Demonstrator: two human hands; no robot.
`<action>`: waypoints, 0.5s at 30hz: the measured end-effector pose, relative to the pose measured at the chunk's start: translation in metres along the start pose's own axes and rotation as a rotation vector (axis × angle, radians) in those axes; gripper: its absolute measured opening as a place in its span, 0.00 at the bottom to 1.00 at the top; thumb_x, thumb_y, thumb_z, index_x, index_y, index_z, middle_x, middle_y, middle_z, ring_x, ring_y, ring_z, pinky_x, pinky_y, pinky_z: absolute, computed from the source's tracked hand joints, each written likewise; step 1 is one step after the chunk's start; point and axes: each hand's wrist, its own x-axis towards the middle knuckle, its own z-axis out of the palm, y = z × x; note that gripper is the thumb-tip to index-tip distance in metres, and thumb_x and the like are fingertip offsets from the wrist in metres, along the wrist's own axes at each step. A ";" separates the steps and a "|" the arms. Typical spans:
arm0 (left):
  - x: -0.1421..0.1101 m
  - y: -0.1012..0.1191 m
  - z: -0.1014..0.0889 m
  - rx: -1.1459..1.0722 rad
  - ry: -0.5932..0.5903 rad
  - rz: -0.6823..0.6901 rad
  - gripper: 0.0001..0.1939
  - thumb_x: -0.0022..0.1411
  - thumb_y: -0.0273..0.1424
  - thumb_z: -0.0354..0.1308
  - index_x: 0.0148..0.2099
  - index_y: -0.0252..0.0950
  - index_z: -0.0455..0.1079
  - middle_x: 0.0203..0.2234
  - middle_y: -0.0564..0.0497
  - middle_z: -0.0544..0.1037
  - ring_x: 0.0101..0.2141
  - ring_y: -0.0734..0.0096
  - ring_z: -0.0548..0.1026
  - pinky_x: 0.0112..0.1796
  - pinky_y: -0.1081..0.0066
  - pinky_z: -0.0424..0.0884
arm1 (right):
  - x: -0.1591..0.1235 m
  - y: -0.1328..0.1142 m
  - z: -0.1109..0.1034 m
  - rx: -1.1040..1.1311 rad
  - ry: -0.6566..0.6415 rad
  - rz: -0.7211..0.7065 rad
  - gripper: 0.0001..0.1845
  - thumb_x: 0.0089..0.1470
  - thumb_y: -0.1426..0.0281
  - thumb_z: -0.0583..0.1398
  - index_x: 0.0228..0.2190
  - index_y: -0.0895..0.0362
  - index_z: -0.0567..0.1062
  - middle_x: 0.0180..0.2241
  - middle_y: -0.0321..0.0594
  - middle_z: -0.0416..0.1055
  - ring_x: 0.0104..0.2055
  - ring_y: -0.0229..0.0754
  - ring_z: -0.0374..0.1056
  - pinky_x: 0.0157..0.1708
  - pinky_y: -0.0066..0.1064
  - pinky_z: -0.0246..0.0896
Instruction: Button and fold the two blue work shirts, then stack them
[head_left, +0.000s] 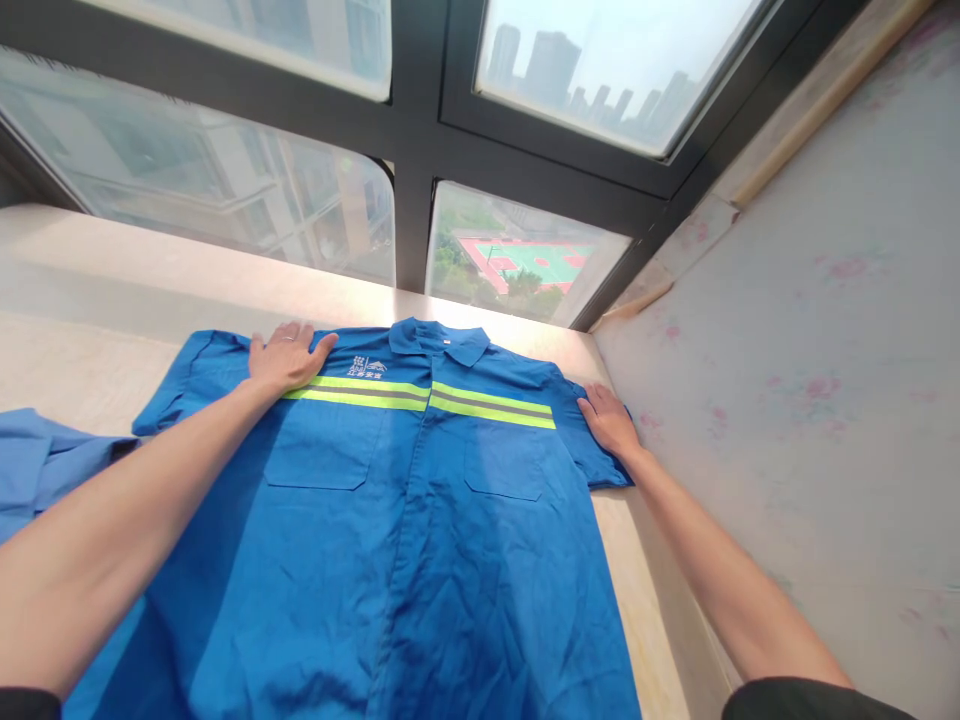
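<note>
A blue short-sleeved work shirt [390, 540] lies spread out front-up on a pale stone sill, collar toward the window. A yellow-and-grey reflective band crosses its chest above two pockets. My left hand [286, 357] lies flat and open on the shirt's left shoulder, fingers stretched toward the sleeve. My right hand [609, 420] rests flat and open on the right sleeve, near the sill's right edge.
Another blue garment [37, 460] lies bunched at the left. The stone sill [112, 300] runs along a big dark-framed window [416, 130]. A mattress with faint pink flowers [810, 400] borders the right side.
</note>
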 end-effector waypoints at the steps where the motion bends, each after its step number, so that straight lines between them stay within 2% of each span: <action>1: 0.001 -0.009 -0.001 0.015 -0.001 -0.009 0.41 0.70 0.53 0.30 0.72 0.28 0.52 0.70 0.34 0.50 0.69 0.48 0.48 0.64 0.44 0.43 | 0.000 0.000 -0.001 0.004 0.004 -0.004 0.33 0.68 0.55 0.43 0.63 0.61 0.65 0.66 0.51 0.58 0.69 0.53 0.52 0.67 0.50 0.49; 5: 0.002 -0.058 -0.005 0.115 0.081 -0.053 0.38 0.72 0.47 0.32 0.70 0.22 0.54 0.68 0.28 0.53 0.68 0.45 0.51 0.63 0.51 0.50 | -0.001 -0.002 -0.002 0.023 0.004 0.006 0.33 0.68 0.55 0.44 0.63 0.61 0.65 0.66 0.51 0.58 0.69 0.53 0.53 0.67 0.49 0.49; 8: 0.001 -0.089 -0.008 0.181 0.056 -0.003 0.37 0.71 0.45 0.34 0.69 0.21 0.55 0.66 0.30 0.57 0.67 0.48 0.55 0.64 0.57 0.51 | -0.003 0.000 -0.002 0.026 -0.013 0.016 0.35 0.68 0.53 0.42 0.63 0.62 0.65 0.66 0.51 0.58 0.69 0.52 0.53 0.68 0.47 0.47; 11: -0.001 -0.097 -0.008 0.171 0.070 -0.026 0.39 0.70 0.47 0.35 0.69 0.22 0.56 0.66 0.30 0.59 0.66 0.47 0.56 0.64 0.57 0.50 | -0.002 0.005 0.002 0.016 -0.016 0.005 0.36 0.67 0.53 0.42 0.63 0.63 0.65 0.66 0.51 0.58 0.69 0.51 0.52 0.68 0.45 0.47; 15: 0.000 -0.090 -0.004 0.085 0.151 -0.201 0.42 0.69 0.50 0.33 0.69 0.21 0.56 0.66 0.28 0.58 0.67 0.45 0.54 0.63 0.54 0.52 | 0.001 0.010 0.005 0.000 -0.015 -0.010 0.36 0.67 0.53 0.41 0.62 0.63 0.66 0.65 0.51 0.60 0.68 0.50 0.54 0.69 0.44 0.46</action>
